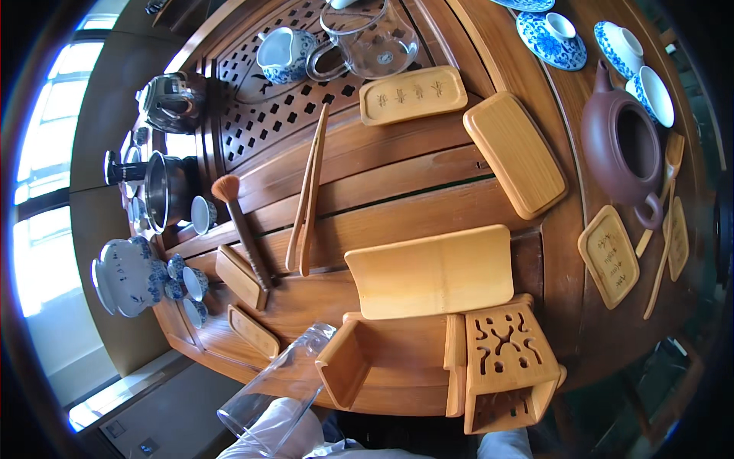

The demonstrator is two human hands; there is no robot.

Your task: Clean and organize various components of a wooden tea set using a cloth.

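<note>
Neither my left hand nor my right hand shows; only pale cloth appears at the lower edge, and I cannot tell whether it is sleeve or trouser leg. Nearest to it is a tall clear glass [275,386] by the table's front edge. Beside that sits a bamboo holder [505,348] with cut-out patterns and an open side, joined to a wooden frame [344,363]. Just behind lies a curved bamboo scoop [432,271]. Wooden tongs [308,199] and a brush [243,229] with reddish bristles rest at centre left.
A purple clay teapot [604,145], a blue-and-white lidded bowl's parts [550,38] and bamboo utensils [669,199] occupy the right. Bamboo trays [516,153] lie mid-table. A glass pitcher [375,42] stands on the slotted tea tray [260,126]. Left are small cups [195,284] and a metal kettle [172,103].
</note>
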